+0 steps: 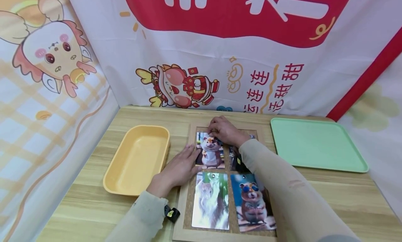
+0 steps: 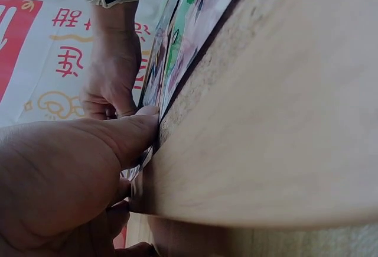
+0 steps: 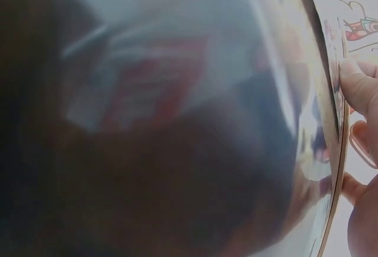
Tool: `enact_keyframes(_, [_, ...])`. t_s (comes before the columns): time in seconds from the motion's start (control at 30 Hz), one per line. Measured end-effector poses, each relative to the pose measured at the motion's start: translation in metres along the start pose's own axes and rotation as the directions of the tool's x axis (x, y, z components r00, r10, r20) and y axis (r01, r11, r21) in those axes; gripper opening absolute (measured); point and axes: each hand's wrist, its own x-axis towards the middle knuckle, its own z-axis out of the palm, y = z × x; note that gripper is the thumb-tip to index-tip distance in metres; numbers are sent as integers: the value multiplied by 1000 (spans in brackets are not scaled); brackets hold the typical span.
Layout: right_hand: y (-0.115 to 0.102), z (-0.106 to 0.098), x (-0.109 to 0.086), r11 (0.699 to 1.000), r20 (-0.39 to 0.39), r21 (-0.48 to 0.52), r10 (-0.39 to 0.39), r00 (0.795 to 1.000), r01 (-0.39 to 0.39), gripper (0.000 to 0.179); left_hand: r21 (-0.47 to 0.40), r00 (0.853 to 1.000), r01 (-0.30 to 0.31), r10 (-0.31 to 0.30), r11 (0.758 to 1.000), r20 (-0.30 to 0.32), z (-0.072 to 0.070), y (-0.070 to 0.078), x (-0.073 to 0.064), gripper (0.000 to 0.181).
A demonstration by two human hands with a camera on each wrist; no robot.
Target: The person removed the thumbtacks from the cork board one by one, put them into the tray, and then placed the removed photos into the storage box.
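At far left a white cloth (image 1: 41,137) hangs beside the table (image 1: 75,203), printed with a cartoon creature and orange checks. Next comes my yellow tray (image 1: 138,161), lying on the wood just left of my left arm. A black device (image 1: 172,214) with a yellow mark sits at that wrist. My left hand (image 1: 179,168) rests across the left side of the wood-framed board (image 1: 220,236), fingers stretched fairly straight and close together, their tips on the left edge of the apron picture (image 1: 211,151); the thumb lies near its lower corner. That picture lies at the upper left on the board's cork, with the glare-washed picture (image 1: 210,200) just below it. My right hand (image 1: 226,130) is at the apron picture's top edge, fingers bent inward; I cannot tell whether they pinch anything, since the tips are hidden. Under my right arm the upper-right picture (image 1: 235,158) shows only in part, and below it lies the sunglasses picture (image 1: 252,207). Farther right, well apart from the board, the green tray (image 1: 314,144) lies flat on the table.
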Motion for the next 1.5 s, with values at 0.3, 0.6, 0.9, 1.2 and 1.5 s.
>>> enact_keyframes(0.3, [0,1,1,999,12,11,50,999,-50,6,5,1000,4,-4,1000,3,1,-1,1,69])
enact_keyframes(0.6, [1,1,3,985,38,120,120,992,-124,6,-1,1000,18,-18,1000,19,0,-1,1,71])
enact_keyframes(0.9, [6,0,4,950,57,273,143,988,-153,5,3,1000,23,-23,1000,21,-1,2,1,73])
enact_keyframes(1.2, [5,0,7,948,35,280,148,988,-152,4,-1,999,35,-35,999,21,-2,2,1,71])
enact_keyframes(1.5, [5,1,5,943,34,291,160,986,-163,5,4,999,32,-32,999,21,-2,2,1,71])
